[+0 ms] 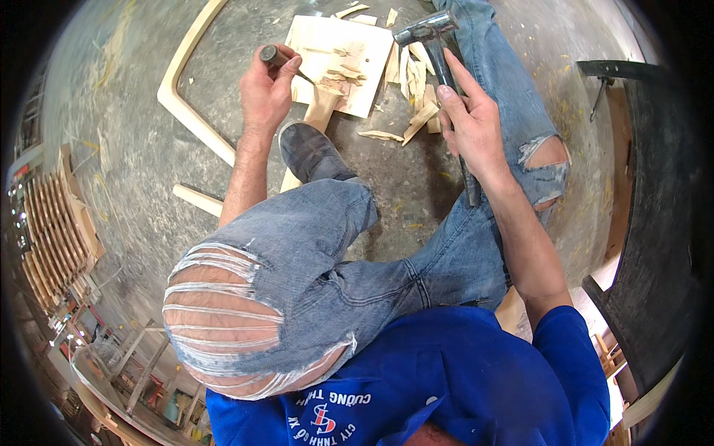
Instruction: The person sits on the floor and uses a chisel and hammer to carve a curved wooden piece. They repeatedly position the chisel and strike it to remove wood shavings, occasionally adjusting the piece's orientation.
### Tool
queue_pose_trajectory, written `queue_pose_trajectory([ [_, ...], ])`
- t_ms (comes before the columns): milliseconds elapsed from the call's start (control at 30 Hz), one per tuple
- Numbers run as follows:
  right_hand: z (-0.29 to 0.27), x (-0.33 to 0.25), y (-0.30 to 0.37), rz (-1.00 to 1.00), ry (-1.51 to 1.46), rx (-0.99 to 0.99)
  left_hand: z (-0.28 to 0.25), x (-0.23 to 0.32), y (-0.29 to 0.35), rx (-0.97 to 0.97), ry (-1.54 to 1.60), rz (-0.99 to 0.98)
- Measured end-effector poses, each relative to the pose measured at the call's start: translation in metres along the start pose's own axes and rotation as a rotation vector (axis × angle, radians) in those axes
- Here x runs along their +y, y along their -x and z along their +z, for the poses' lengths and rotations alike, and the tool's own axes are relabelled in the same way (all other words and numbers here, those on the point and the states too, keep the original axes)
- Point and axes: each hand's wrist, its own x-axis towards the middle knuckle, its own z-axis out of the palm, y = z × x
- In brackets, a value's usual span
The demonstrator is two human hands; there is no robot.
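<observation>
My left hand (pixel 265 97) is closed around the handle of a chisel (pixel 272 54), its thumb on top. The chisel's thin blade points toward the splintered end of a pale wooden piece (pixel 321 106). That piece lies partly over a light square board (pixel 327 36), and my shoe (pixel 309 149) rests on it. In my right hand (pixel 474 126) is a hammer (pixel 428 31), gripped at mid-handle with the index finger stretched along it. The hammer's dark head is up beside my right shin, well apart from the chisel.
Split wood chips (pixel 418 82) are scattered right of the board. A curved wooden frame part (pixel 172 82) and a short wooden bar (pixel 197 199) lie on the concrete floor at left. Slatted wooden parts (pixel 59 230) stand further left. A dark curved panel (pixel 658 186) stands at right.
</observation>
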Motion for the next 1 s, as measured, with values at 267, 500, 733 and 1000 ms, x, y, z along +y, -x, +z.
queue_pose_trajectory([
  [267,-0.001,-0.001,0.001,0.004,0.033,0.015,-0.007,0.009,0.011,-0.038,0.112,0.013],
  [500,0.000,0.006,-0.002,-0.042,0.044,-0.007,-0.007,0.007,0.031,-0.015,0.220,0.040],
  [733,0.000,0.009,-0.002,-0.066,0.048,0.003,-0.001,0.009,0.034,-0.013,0.208,0.040],
  [1000,-0.001,0.009,-0.002,-0.067,0.071,0.002,0.000,0.006,0.037,0.004,0.249,0.052],
])
